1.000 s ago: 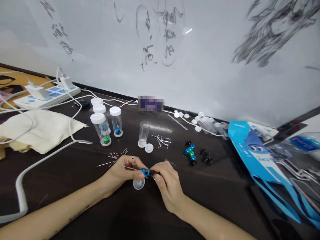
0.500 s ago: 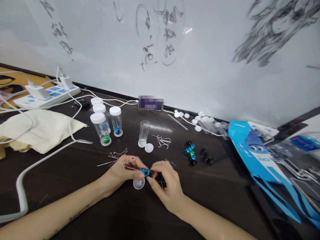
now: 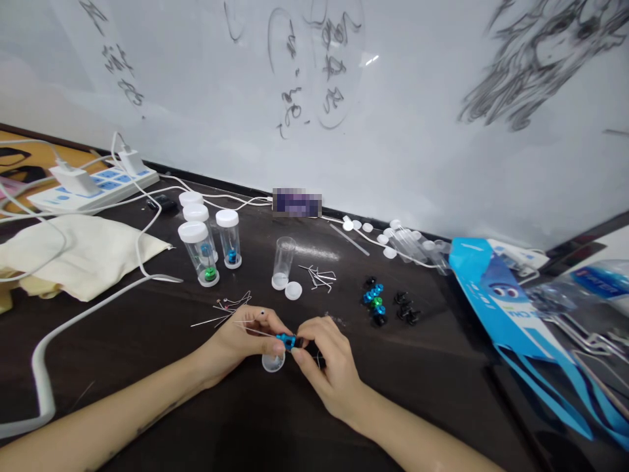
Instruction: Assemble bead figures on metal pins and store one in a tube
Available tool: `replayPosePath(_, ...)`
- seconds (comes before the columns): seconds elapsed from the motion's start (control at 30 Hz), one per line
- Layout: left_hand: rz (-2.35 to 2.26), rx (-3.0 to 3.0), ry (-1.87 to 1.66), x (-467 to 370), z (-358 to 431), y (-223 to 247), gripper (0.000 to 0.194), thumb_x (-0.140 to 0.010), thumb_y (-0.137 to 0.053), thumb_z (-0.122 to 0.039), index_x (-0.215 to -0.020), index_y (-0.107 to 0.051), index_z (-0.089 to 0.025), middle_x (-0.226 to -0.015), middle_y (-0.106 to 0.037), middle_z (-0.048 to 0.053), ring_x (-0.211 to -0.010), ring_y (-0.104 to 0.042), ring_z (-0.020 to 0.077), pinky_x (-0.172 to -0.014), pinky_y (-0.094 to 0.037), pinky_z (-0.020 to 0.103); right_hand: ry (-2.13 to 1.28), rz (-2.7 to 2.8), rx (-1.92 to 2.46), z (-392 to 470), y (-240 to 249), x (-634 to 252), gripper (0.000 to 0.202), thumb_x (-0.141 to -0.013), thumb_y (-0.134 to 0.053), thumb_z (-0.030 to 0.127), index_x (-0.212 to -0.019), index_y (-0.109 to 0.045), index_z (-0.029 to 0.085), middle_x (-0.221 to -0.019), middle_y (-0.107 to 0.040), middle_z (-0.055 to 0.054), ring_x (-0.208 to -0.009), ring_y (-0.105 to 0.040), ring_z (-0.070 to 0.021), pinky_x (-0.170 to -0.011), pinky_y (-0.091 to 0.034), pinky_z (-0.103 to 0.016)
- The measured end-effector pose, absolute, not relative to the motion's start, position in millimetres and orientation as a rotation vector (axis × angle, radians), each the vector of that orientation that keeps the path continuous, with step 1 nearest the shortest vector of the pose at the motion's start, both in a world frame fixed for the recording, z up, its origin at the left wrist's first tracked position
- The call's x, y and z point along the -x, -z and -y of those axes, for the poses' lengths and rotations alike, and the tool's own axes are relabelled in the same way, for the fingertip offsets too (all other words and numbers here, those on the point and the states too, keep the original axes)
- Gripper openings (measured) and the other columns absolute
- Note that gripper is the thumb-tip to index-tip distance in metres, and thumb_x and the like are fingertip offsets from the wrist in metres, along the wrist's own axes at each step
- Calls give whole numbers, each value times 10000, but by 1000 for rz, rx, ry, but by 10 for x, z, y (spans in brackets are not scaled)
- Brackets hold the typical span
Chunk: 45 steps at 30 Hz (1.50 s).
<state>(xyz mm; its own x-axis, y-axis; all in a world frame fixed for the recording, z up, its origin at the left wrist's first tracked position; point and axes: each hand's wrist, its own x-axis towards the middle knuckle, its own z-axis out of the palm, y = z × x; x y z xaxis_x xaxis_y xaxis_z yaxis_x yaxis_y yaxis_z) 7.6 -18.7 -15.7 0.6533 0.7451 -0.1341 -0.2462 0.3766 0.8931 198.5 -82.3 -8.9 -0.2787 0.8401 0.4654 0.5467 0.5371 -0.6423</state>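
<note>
My left hand [image 3: 251, 337] pinches a small blue metal part [image 3: 285, 340] between thumb and fingertips. A thin straight wire [image 3: 253, 328] runs back from that part across the same hand. On the other side, my right hand [image 3: 330, 351] has its thumb and fingertips closed on the black end [image 3: 298, 342] of the part. Just below the left fingertips is a small clear round container [image 3: 273, 363], partly covered by them. Thin wires [image 3: 221, 308], some with tiny coloured heads, lie beyond the left hand. Behind the right fingers, a small thin wire shape is mostly hidden.
Capped clear tubes [image 3: 193, 233] stand at the left, near an uncapped tube [image 3: 284, 262] and a white cap [image 3: 293, 290]. Bent metal rods [image 3: 320, 278], blue and green parts [image 3: 376, 301] and black parts [image 3: 407, 309] lie to the right. A blue bag [image 3: 484, 282] sits farther right.
Both hands stay almost in place around the blue part, which has shifted only very slightly. Everything else on the table looks the same.
</note>
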Motion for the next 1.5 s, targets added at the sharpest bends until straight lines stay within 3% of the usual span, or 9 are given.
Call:
replayPosePath(0.6, -579, -970, -684, -74, 185, 176, 146, -644, -852, -180, -750, -758, -147, -722, -721, 19, -651, -607, 104, -628, -452, 191, -447, 1950, 1107, 806, 88, -1974, 40, -931, -546, 232, -919, -528, 199, -829, -583, -21, -793, -554, -183, -770, -387, -344)
replayPosePath(0.9, -583, -970, -687, -74, 180, 182, 163, -627, -861, -170, -751, -758, -146, -716, -718, 19, -655, -616, 110, -627, -459, 193, -522, 1980, 1150, 814, 70, -1979, 235, -1000, -397, 327, -843, -521, 204, -773, -566, -13, -732, -525, -175, -743, -363, -346)
replayPosePath(1.07, -589, -953, -703, -84, 180, 165, 174, -623, -865, -198, -750, -760, -144, -702, -719, 15, -634, -609, 100, -623, -455, 186, -543, 1918, 1142, 825, 56, -1992, 315, -1023, -317, 408, -986, -554, 203, -851, -597, -28, -760, -539, -178, -783, -367, -357)
replayPosePath(1.2, -600, -948, -712, -86, 184, 152, 177, -618, -867, -208, -742, -759, -144, -687, -724, 15, -621, -611, 98, -611, -452, 180, -530, 1924, 1091, 825, 48, -1998, 318, -1030, -308, 389, -1047, -570, 209, -893, -623, -38, -808, -561, -188, -792, -373, -358)
replayPosePath(1.5, -593, -950, -713, -89, 170, 181, 167, -622, -866, -195, -744, -761, -150, -698, -726, 11, -627, -614, 93, -617, -454, 176, -545, 1931, 1118, 811, 73, -1998, 335, -1032, -294, 368, -957, -579, 208, -859, -637, -42, -786, -566, -195, -775, -370, -367)
